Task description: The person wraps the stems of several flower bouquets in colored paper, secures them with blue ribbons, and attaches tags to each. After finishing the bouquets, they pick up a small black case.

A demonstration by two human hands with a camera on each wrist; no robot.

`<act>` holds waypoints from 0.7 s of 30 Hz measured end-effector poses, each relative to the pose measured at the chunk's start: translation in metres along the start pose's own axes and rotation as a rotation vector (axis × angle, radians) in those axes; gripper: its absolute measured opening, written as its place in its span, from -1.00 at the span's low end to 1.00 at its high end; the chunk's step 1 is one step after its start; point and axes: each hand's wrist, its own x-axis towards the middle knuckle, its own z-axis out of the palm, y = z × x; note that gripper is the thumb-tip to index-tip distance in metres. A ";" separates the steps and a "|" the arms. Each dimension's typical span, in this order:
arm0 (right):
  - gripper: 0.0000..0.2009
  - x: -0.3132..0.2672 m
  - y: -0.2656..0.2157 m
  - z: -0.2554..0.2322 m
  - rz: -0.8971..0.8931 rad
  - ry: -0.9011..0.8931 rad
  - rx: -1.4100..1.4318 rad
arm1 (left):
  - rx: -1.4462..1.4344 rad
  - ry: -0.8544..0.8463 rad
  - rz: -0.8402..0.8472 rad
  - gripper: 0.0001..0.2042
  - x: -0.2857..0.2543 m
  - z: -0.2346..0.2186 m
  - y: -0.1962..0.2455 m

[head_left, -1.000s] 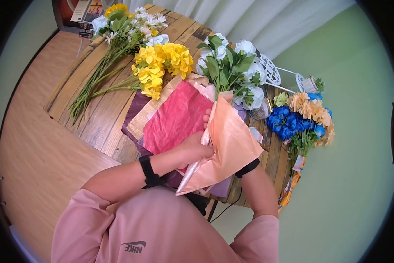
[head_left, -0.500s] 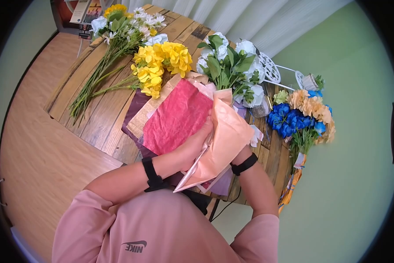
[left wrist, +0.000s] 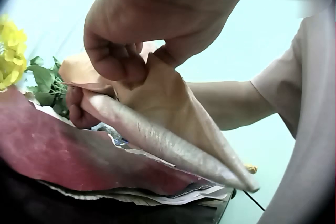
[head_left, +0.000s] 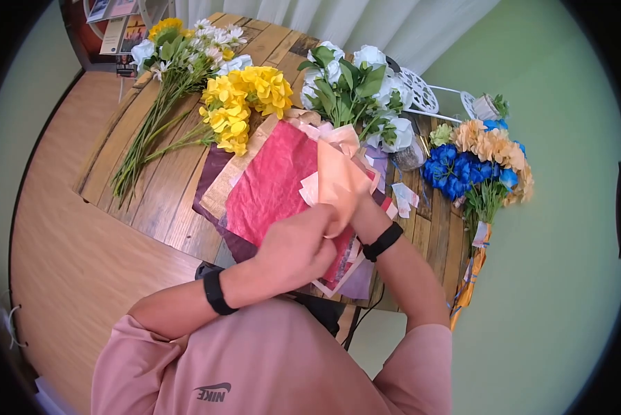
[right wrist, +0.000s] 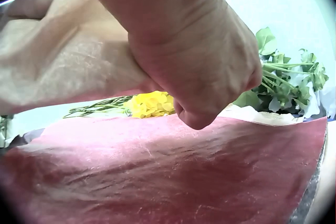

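Peach wrapping paper (head_left: 337, 181), with a pale sheen on its other side, is rolled into a cone below a bunch of white flowers (head_left: 369, 61) with green leaves. My left hand (head_left: 293, 250) pinches a fold of this paper between thumb and fingers, plain in the left wrist view. The right hand (right wrist: 194, 71) grips the narrow rolled part near the leaves, its fingers curled in a fist. Stems inside the roll are hidden. Just under both hands lies a crinkled red sheet (head_left: 272, 176), on top of a stack of papers.
Yellow flowers (head_left: 234, 104) lie beyond the stack, beside a long-stemmed mixed bunch (head_left: 179, 83) on the wooden table (head_left: 155, 200). At the right edge rests a blue and peach bouquet (head_left: 480, 162). A small white paper piece (head_left: 405, 199) lies near the right wrist.
The wide peach flap has been folded inward, and the roll looks narrower. My left hand has come back toward the body, drawing the paper's edge; the right hand shows less covered.
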 end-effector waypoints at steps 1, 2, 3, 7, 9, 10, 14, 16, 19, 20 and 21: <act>-0.73 -0.011 -0.006 0.029 -0.033 0.131 -0.135 | -0.140 0.072 -0.062 -0.68 -0.004 -0.007 -0.004; -0.68 -0.021 -0.013 0.057 -0.067 0.264 -0.267 | -0.137 0.066 -0.058 -0.68 -0.004 -0.010 -0.011; -0.68 -0.019 -0.014 0.054 -0.069 0.267 -0.262 | -0.513 0.157 -0.312 -0.73 -0.002 -0.011 -0.021; -0.65 -0.005 -0.011 0.046 -0.021 0.269 -0.110 | -1.062 0.050 -0.860 -0.77 -0.007 -0.029 -0.058; -0.66 -0.002 -0.011 0.046 -0.025 0.262 -0.085 | -1.046 0.074 -0.870 -0.78 -0.009 -0.030 -0.055; -0.66 -0.002 -0.012 0.046 -0.032 0.256 -0.101 | -1.087 0.090 -0.892 -0.74 -0.006 -0.036 -0.041; -0.66 -0.004 -0.013 0.050 -0.013 0.243 -0.104 | -0.674 0.202 -0.379 -0.51 -0.017 -0.014 -0.027; -0.66 -0.003 -0.013 0.056 -0.036 0.248 -0.113 | -0.518 0.065 -0.279 -0.56 -0.021 -0.016 -0.025; -0.67 0.002 -0.017 0.059 -0.050 0.282 -0.113 | -0.663 -0.096 -0.471 -0.65 -0.028 -0.016 -0.030; -0.67 0.004 -0.018 0.059 -0.040 0.311 -0.098 | -0.959 -0.124 -0.768 -0.68 -0.030 -0.018 -0.032; -0.67 0.006 -0.019 0.058 -0.040 0.310 -0.098 | -1.088 -0.130 -0.901 -0.73 -0.033 -0.026 -0.036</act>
